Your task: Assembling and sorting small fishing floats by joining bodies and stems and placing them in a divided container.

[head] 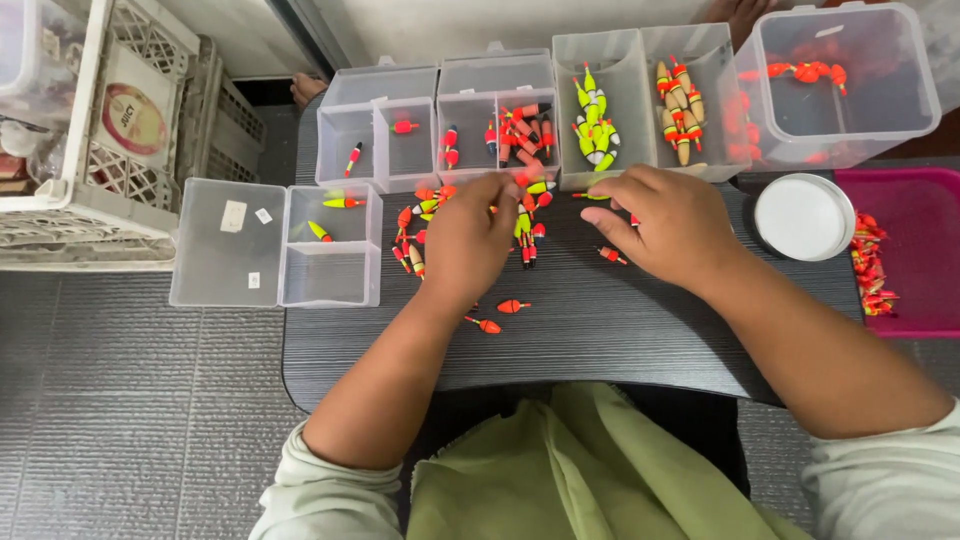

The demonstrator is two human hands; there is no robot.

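Small fishing floats (520, 215), orange-red, yellow, white, are scattered in loose pile on dark tabletop (620, 330), just before row of clear compartment boxes (500, 105); left hand (465, 245) is laid over pile, fingers curled, grip not discernible; right hand (665, 220) is beside pile, fingertips pinched, contents hidden; near table edge bare; white lid (805, 215) right of pile.
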